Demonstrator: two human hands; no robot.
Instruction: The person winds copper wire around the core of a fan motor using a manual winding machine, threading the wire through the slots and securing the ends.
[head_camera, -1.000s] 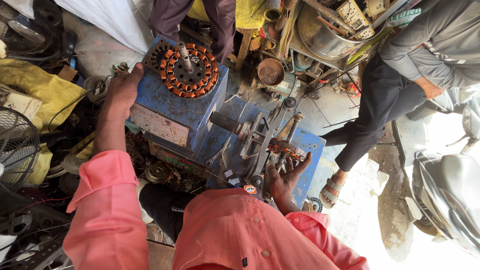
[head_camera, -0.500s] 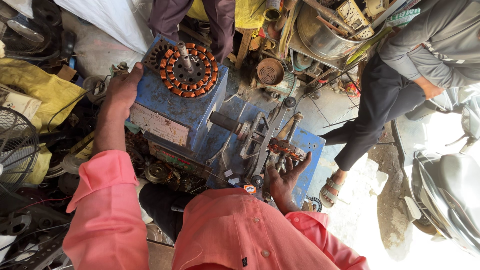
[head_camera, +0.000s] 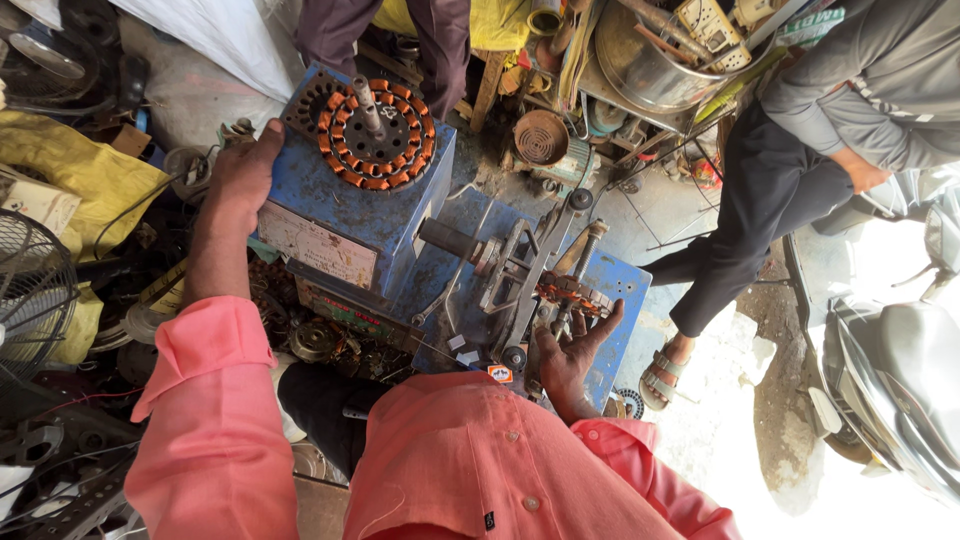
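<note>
Right hand (head_camera: 572, 352), lower centre of frame, fingers spread and cupped under a small copper-wound rotor (head_camera: 572, 292) on the steel winding frame (head_camera: 515, 275). Left hand (head_camera: 240, 180), flat and open, braces the blue machine body (head_camera: 385, 235). Upper centre: round stator (head_camera: 376, 122), orange coils apparently fully wound.

Hard daylight is pouring in from four o'clock, bleaching the ground (head_camera: 850, 470) there to near white. Toward nine o'clock the clutter is sinking into dim shade. The centre is staying sharp; wide-angle distortion is bending the edges, with slight softness.
</note>
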